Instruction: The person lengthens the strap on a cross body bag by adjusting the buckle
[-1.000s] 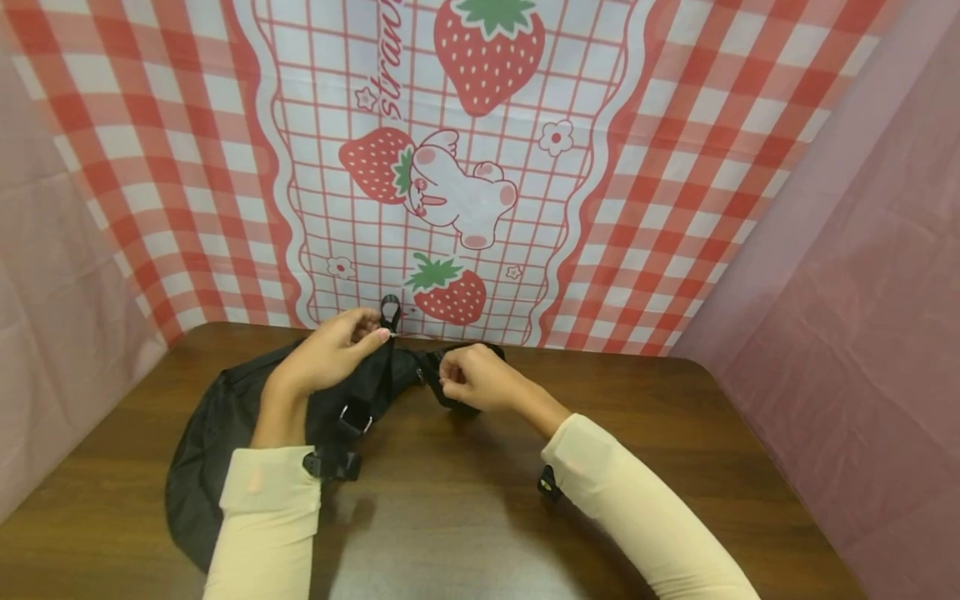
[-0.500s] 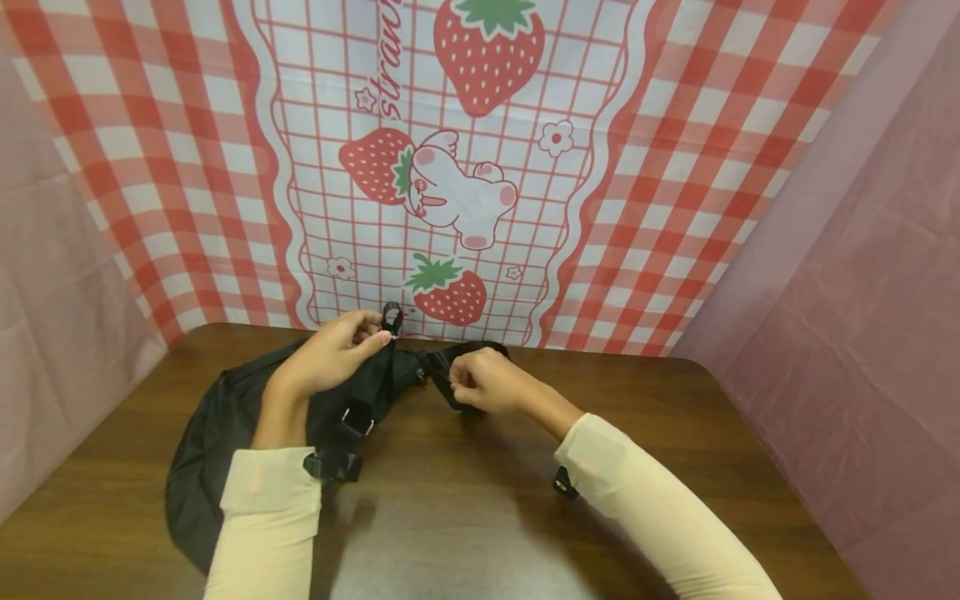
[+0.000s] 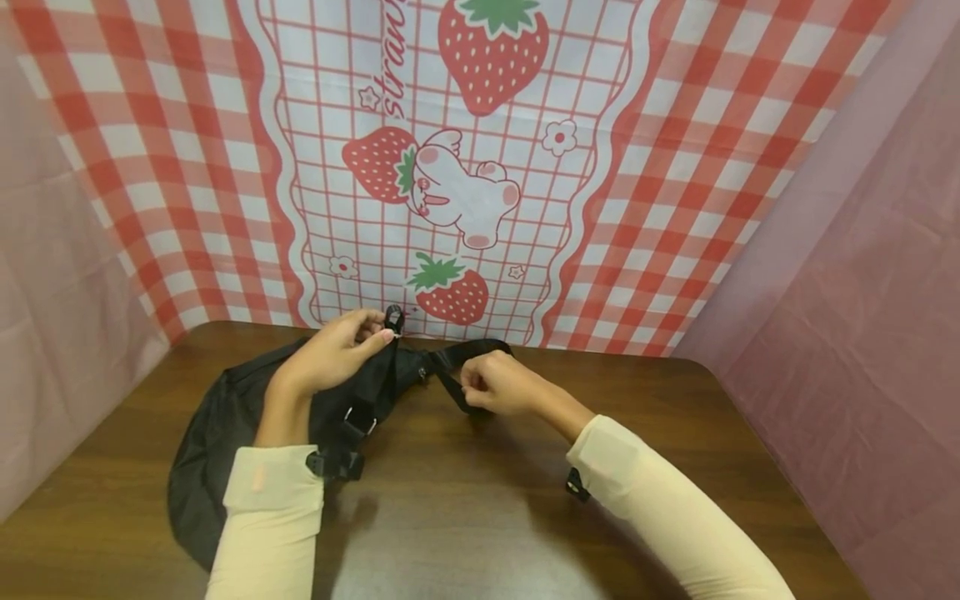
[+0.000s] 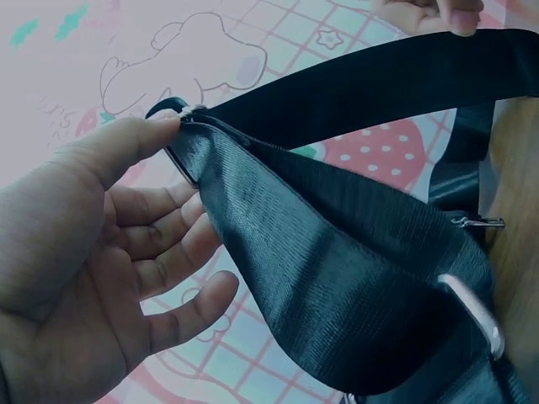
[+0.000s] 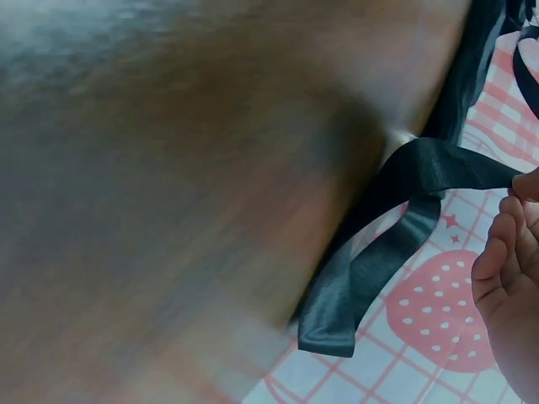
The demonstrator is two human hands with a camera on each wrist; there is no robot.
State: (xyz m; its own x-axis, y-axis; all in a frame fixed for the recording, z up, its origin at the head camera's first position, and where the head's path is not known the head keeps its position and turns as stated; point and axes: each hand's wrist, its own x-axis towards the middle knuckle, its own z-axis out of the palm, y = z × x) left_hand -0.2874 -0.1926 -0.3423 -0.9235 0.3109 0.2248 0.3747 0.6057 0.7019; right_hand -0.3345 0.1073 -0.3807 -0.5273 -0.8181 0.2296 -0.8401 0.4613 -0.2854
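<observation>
A black fabric bag [image 3: 213, 467] lies on the left of the table, partly under my left arm. My left hand [image 3: 330, 354] pinches the bag's black webbing strap [image 4: 278, 261] at a slider buckle [image 4: 187, 111], between thumb and fingers. Below the buckle the strap hangs in a wide loop, near a metal ring [image 4: 473, 313]. My right hand [image 3: 502, 383] pinches another stretch of the strap [image 5: 472, 166] further right, thumb against curled fingers. From the buckle to the right hand the strap runs fairly straight, and slack webbing folds behind it.
The brown wooden table [image 3: 465, 517] ends at the back against an upright red-and-white checked cloth [image 3: 675, 167] with strawberries. Pink cloth [image 3: 862, 333] hangs at the right side, and pale cloth at the left.
My right hand has moved a little to the right and slightly down with the strap, widening the gap between the hands. The left hand stays at the buckle; its upper loop has dipped slightly.
</observation>
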